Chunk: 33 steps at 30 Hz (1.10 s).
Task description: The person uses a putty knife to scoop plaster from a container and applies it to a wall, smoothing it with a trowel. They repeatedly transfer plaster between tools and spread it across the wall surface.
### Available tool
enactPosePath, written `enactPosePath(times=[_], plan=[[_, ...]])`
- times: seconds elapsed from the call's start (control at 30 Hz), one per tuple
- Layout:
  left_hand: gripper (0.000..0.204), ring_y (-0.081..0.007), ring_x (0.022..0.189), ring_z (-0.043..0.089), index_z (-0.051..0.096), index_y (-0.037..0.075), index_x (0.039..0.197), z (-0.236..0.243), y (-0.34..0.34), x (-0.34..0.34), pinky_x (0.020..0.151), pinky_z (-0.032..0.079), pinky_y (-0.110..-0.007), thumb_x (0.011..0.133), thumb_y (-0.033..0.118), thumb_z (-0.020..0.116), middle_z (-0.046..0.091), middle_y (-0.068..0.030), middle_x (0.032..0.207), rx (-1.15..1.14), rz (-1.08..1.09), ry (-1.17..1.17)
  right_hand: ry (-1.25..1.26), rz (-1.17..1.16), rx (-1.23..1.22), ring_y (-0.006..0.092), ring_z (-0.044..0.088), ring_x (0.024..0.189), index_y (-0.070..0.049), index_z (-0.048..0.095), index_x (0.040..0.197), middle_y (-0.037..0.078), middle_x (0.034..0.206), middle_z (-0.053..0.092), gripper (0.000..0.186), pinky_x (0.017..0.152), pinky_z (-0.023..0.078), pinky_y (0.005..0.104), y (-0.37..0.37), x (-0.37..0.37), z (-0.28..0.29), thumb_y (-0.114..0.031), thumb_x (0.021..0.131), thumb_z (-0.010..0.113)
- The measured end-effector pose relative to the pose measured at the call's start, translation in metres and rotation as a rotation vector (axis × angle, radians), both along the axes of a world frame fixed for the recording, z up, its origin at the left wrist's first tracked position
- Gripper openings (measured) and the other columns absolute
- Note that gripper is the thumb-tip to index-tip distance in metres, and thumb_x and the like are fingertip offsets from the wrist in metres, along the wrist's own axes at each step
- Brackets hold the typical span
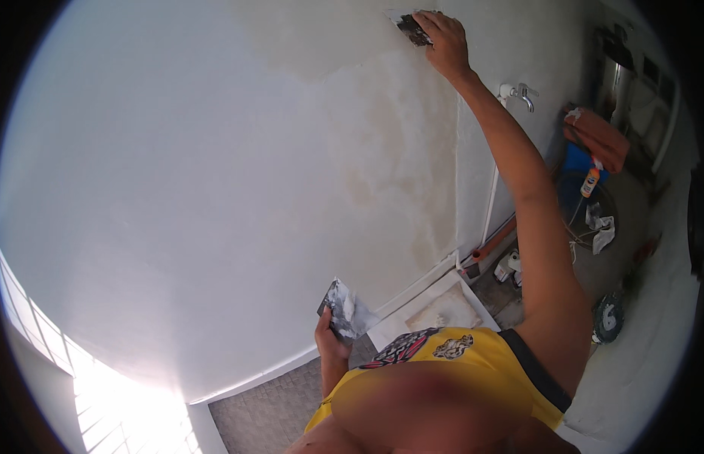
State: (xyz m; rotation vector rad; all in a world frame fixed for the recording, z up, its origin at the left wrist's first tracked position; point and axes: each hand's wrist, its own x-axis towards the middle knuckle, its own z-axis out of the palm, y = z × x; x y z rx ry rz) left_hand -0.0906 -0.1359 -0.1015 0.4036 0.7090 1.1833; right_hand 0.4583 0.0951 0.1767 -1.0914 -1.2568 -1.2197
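Note:
My right hand (446, 47) is raised high on the pale plastered wall (216, 166), gripping a dark putty knife (412, 29) whose blade lies against the upper wall, near a damp-looking beige patch. Low in the middle, my left hand (329, 340) grips a second putty knife (341, 310) loaded with white paste, held apart from the right one.
At right are a tap (524, 98) on white pipework, an orange cloth (598, 140), a blue container (575, 160), an orange bottle (591, 181) and an orange pipe (492, 242). A white slab (390, 321) lies below the wall; sunlight through bars falls at lower left.

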Motion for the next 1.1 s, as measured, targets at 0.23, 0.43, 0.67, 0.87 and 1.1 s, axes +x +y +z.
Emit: enactPosePath(times=[0.23,0.43,0.67,0.87,1.1], plan=[[0.039,-0.0294,0.113,0.069,0.057,0.000,0.137,0.003,0.000,0.001,0.098,0.057,-0.046,0.108,0.024,0.044,0.070,-0.0141,0.126,0.015,-0.020,0.001,0.164,-0.030,-0.415,0.0305,0.056,0.127,-0.013,0.062,0.137,0.007,0.134,0.064,0.069,0.109,0.040,0.0539,-0.041,-0.060,-0.131,0.010,0.072,0.068],[0.038,-0.0286,0.111,0.070,0.060,0.000,0.133,0.014,-0.006,0.001,0.096,0.057,-0.044,0.108,0.025,0.045,0.070,-0.0138,0.124,0.077,-0.056,0.069,0.091,0.156,-0.124,0.0357,0.051,0.129,-0.008,0.058,0.140,0.014,0.137,0.054,0.070,0.112,0.041,0.0504,-0.035,-0.079,-0.052,0.014,0.074,0.062],[0.038,-0.0285,0.110,0.070,0.061,0.000,0.132,0.010,-0.004,0.011,0.097,0.056,-0.045,0.107,0.025,0.046,0.071,-0.0129,0.123,0.039,0.016,0.023,-0.043,0.164,-0.091,0.0338,0.058,0.123,-0.009,0.065,0.136,0.011,0.130,0.062,0.069,0.108,0.046,0.0464,-0.046,-0.060,-0.081,0.015,0.071,0.059],[0.039,-0.0293,0.112,0.069,0.060,0.001,0.133,0.001,0.000,-0.004,0.098,0.056,-0.045,0.107,0.025,0.046,0.071,-0.0127,0.124,0.019,-0.043,0.081,0.099,-0.003,0.060,0.0359,0.061,0.122,-0.005,0.067,0.131,0.013,0.132,0.068,0.044,0.106,0.047,0.0443,-0.028,-0.009,0.128,0.008,0.092,0.054],[0.039,-0.0300,0.112,0.069,0.059,0.001,0.135,-0.014,0.005,-0.003,0.099,0.056,-0.047,0.107,0.024,0.045,0.070,-0.0133,0.125,-0.063,0.004,0.030,-0.099,-0.098,-0.100,0.0258,0.054,0.128,-0.031,0.060,0.145,0.001,0.136,0.060,0.075,0.108,0.038,0.0568,-0.012,-0.014,0.081,0.007,0.081,0.065]])
